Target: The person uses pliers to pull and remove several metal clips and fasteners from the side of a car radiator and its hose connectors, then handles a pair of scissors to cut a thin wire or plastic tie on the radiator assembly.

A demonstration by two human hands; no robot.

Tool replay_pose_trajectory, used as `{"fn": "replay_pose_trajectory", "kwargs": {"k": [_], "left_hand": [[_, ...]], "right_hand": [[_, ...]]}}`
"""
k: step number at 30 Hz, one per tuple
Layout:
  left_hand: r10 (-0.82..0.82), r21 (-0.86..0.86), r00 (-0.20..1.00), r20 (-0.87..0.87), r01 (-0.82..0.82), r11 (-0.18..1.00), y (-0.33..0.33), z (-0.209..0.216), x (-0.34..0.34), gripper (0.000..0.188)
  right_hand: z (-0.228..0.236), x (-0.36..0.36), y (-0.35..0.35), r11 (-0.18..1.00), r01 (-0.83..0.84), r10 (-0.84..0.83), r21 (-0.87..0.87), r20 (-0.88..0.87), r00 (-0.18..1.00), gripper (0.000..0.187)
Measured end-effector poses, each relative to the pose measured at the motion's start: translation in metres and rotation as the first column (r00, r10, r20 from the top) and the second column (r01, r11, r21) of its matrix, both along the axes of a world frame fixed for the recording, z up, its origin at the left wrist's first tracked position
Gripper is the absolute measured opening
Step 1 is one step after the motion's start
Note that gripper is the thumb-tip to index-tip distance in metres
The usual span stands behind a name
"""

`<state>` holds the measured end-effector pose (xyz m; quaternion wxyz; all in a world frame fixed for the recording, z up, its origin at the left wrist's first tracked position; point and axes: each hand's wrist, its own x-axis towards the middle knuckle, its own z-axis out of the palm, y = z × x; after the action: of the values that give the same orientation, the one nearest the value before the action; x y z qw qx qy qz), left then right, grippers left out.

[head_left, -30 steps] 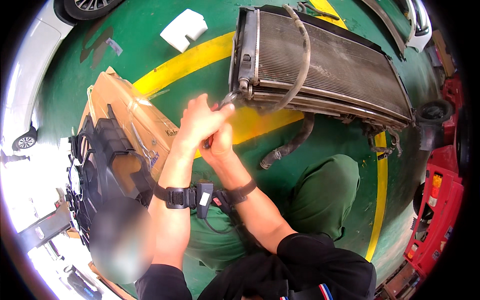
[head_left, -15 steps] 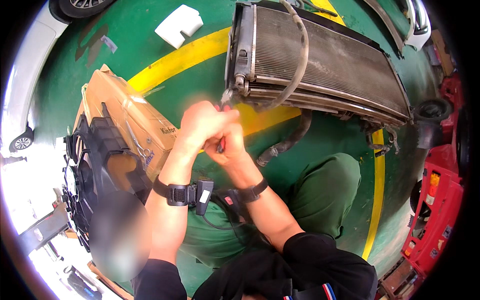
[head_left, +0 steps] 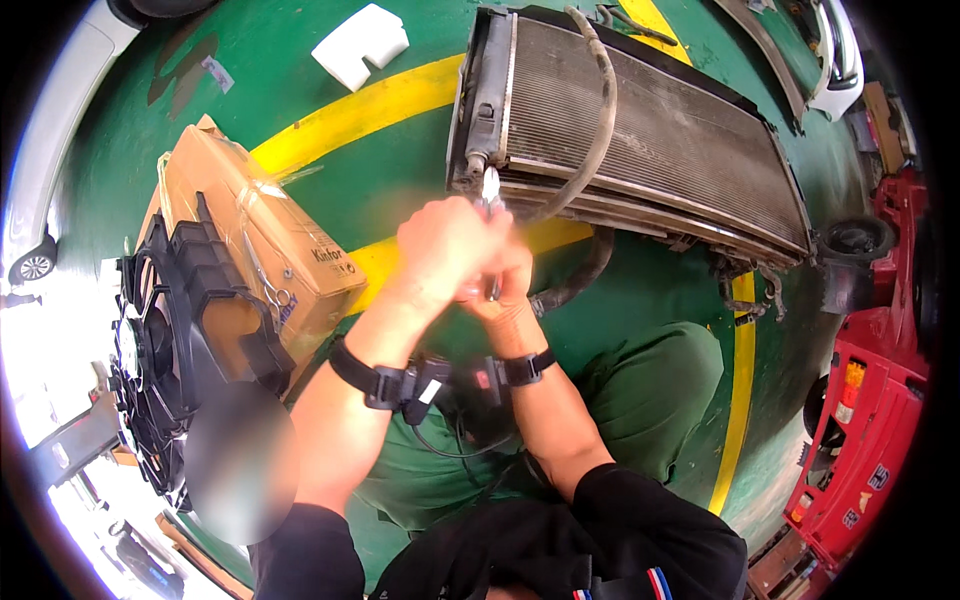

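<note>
Both my hands are closed together around a pair of pliers in front of the radiator's near left corner. My left hand wraps the handles from above. My right hand grips lower down, where a dark handle end pokes out below the fingers. The pliers' silver jaws point away from me, beside the pipe fitting on the radiator; whether they touch it I cannot tell. A grey, dusty hose arches over the radiator's fins, and a thicker black hose hangs from its near side.
To the left stand a cardboard box and a black fan shroud. A white foam piece lies beyond on the green floor. Red bodywork and a black wheel-like part are at the right, a white car at far left.
Both hands and the pliers have shifted to the right and slightly down. The jaws now point more upright, to the right of the fitting they overlapped before.
</note>
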<state>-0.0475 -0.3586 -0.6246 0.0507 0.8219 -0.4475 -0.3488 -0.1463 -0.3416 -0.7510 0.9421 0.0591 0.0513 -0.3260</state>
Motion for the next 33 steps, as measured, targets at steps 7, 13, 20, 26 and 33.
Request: {"fn": "replay_pose_trajectory", "kwargs": {"k": [7, 13, 20, 26, 33], "left_hand": [[-0.046, 0.217, 0.996, -0.078, 0.062, 0.974, 0.005, -0.011, 0.013, 0.052], [0.046, 0.324, 0.945, -0.325, 0.066, 0.944, 0.004, -0.029, 0.043, 0.045], [0.175, 0.161, 0.87, -0.46, -0.112, 0.981, 0.012, -0.054, 0.063, 0.031], [0.264, 0.218, 0.828, -0.495, -0.176, 0.96, 0.008, -0.043, 0.066, 0.025], [0.292, 0.162, 0.801, -0.522, -0.243, 0.956, 0.013, -0.043, 0.078, 0.029]], "right_hand": [[0.02, 0.003, 0.021, 0.97, -0.19, 0.085, -0.153, -0.518, 0.851, 0.029], [0.005, 0.021, 0.029, 0.792, -0.373, -0.269, -0.483, -0.825, 0.497, 0.02], [0.009, 0.015, 0.024, 0.935, -0.169, -0.1, -0.312, -0.689, 0.718, 0.032], [0.019, 0.017, 0.022, 0.984, -0.077, -0.019, -0.163, -0.516, 0.856, 0.023], [0.017, 0.021, 0.022, 0.991, -0.074, 0.024, -0.111, -0.4, 0.916, 0.028]]}}
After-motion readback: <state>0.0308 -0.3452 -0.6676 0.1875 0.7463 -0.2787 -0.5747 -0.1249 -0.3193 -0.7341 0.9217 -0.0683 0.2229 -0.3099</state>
